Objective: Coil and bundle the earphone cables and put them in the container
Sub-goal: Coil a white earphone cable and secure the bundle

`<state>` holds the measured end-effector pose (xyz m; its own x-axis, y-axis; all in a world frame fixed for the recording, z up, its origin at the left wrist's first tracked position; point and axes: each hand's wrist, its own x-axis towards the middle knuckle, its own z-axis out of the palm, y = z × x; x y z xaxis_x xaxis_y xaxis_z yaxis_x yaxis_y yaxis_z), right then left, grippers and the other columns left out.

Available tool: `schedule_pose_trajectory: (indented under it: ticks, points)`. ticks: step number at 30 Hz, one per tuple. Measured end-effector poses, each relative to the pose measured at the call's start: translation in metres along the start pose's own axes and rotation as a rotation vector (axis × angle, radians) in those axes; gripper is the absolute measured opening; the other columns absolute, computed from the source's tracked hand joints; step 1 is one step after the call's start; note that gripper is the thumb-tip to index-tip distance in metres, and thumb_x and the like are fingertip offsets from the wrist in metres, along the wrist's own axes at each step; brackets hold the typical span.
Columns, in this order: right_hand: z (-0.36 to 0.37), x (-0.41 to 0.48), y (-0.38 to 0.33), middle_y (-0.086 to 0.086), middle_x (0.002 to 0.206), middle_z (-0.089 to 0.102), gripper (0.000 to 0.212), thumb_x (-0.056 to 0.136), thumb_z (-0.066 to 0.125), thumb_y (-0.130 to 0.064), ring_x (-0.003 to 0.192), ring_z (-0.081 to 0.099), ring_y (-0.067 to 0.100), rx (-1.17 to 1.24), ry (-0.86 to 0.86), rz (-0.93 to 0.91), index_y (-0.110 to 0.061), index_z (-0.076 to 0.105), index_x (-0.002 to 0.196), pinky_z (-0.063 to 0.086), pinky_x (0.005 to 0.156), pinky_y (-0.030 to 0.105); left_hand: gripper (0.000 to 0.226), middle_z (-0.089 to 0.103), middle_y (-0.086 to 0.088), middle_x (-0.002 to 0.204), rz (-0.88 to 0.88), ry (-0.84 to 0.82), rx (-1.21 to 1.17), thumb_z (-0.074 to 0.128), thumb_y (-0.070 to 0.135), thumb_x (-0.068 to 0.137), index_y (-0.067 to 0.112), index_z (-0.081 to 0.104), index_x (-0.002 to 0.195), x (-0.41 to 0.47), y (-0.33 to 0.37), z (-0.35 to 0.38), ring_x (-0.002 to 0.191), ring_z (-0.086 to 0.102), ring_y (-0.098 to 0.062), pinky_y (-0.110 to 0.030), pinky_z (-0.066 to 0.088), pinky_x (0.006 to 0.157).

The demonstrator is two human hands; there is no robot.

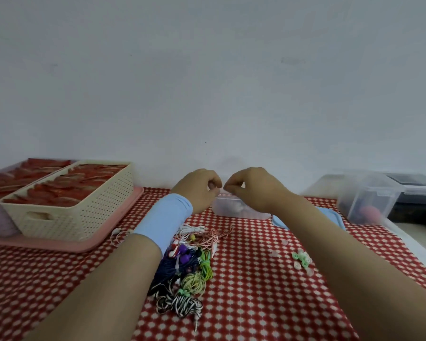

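A heap of tangled earphone cables (185,269) in white, red-striped, purple, navy, green and zebra-striped lies on the red checked cloth, partly under my left forearm. Behind it stands a small clear container (229,207) with something pale inside. Both hands hover just above the container's rim, fingertips nearly meeting. My left hand (199,188), with a light blue wristband, and my right hand (251,185) have thumb and fingers pinched together; what they pinch is too small to make out. The container's blue lid (279,221) lies to its right, mostly hidden by my right forearm.
A cream perforated basket (69,205) of red items sits on a pink tray (89,242) at the left. A scatter of small green and clear ear tips (301,260) lies right of the cables. A clear lidded box (369,200) stands at the far right by the table edge.
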<state>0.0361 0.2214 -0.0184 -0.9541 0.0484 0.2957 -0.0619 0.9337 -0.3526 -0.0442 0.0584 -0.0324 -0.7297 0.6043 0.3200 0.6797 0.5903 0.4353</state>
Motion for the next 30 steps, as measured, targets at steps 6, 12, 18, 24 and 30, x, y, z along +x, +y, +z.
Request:
schedule_pose_trajectory:
  ticks: [6,12,18,24,30]
  points:
    - [0.030,-0.012,-0.043,-0.006,0.106,0.075,0.019,0.097,0.061,-0.030,0.094,0.067,0.015,-0.029,-0.150,-0.034,-0.028,0.078,0.107,0.057,0.087,0.042,0.022,0.067,-0.003,0.119,-0.165,-0.187,0.142,0.054,0.019,0.095,0.020,0.068,0.112,-0.042,-0.022,-0.015,0.104,0.062,-0.023,-0.032,0.049,0.088]
    - [0.067,-0.007,-0.060,-0.003,0.119,0.072,0.026,0.097,0.064,-0.028,0.102,0.066,0.015,-0.194,-0.311,0.006,-0.029,0.071,0.122,0.054,0.094,0.034,0.042,0.066,-0.005,0.113,-0.303,-0.420,0.281,0.055,0.048,0.095,0.014,0.068,0.115,-0.064,-0.050,-0.016,0.102,0.062,-0.023,-0.038,0.049,0.098]
    - [0.074,0.001,-0.067,-0.009,0.081,0.069,0.018,0.093,0.068,-0.038,0.068,0.060,0.007,-0.055,-0.263,0.064,-0.022,0.075,0.097,0.052,0.066,0.024,0.035,0.073,-0.008,0.106,-0.269,-0.303,0.040,0.065,0.047,0.090,0.017,0.073,0.106,-0.074,-0.063,-0.027,0.094,0.067,-0.025,-0.035,0.048,0.084]
    - [0.045,-0.002,-0.067,-0.001,0.082,0.070,0.014,0.094,0.070,-0.025,0.067,0.060,0.010,0.444,-0.013,0.070,-0.017,0.075,0.105,0.046,0.064,0.024,0.038,0.063,0.014,0.111,-0.236,-0.011,-0.266,0.064,0.040,0.092,0.030,0.057,0.129,-0.073,-0.047,-0.044,0.108,0.059,-0.010,-0.030,0.043,0.094]
    - [0.012,-0.017,-0.065,-0.002,0.098,0.072,0.026,0.097,0.065,-0.023,0.074,0.067,0.000,0.768,0.118,0.112,-0.015,0.070,0.121,0.051,0.064,0.015,0.017,0.072,0.006,0.096,-0.127,0.124,-0.335,0.067,0.025,0.092,0.025,0.073,0.108,-0.062,-0.012,-0.058,0.090,0.066,-0.010,-0.029,0.052,0.088]
